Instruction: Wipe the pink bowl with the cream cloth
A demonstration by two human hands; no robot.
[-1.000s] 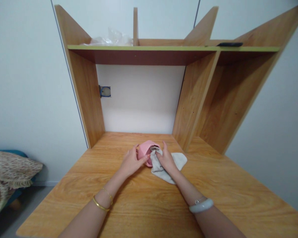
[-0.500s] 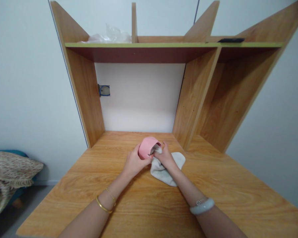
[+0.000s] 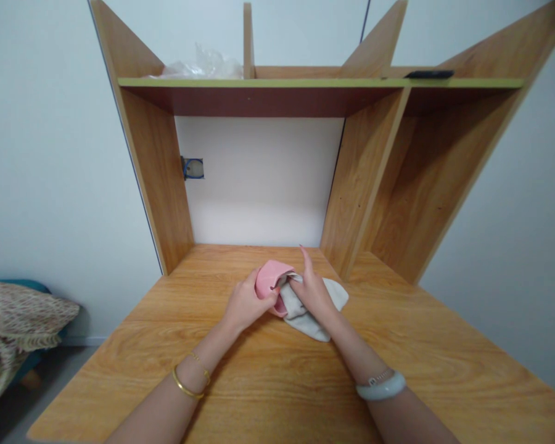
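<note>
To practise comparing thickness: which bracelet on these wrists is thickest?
The whitish bangle on the right wrist; the silvery chain beside it and the left wrist's gold bangle and gold chain are all thinner.

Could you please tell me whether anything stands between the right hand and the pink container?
Yes: the grey cloth, bunched under the right hand at the mouth of the pink container, lies partly between them. Nothing visible separates the left hand from the container.
</note>
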